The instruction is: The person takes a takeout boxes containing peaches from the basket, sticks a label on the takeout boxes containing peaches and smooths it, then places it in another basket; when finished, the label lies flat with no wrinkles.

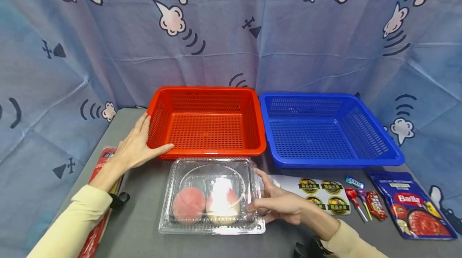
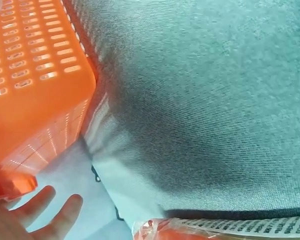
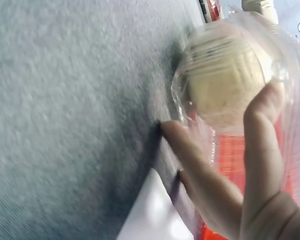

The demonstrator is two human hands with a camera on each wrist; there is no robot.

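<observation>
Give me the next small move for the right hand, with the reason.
Probably raise the clear container slightly and ease it over the near rim of the red basket: the right hand already grips its right side, it lies just in front of that basket, and the left hand touches the basket's left side.

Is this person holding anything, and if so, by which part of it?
Yes: the right hand holds the clear plastic box by its right side. The left hand just touches the rim of the red basket.
</observation>
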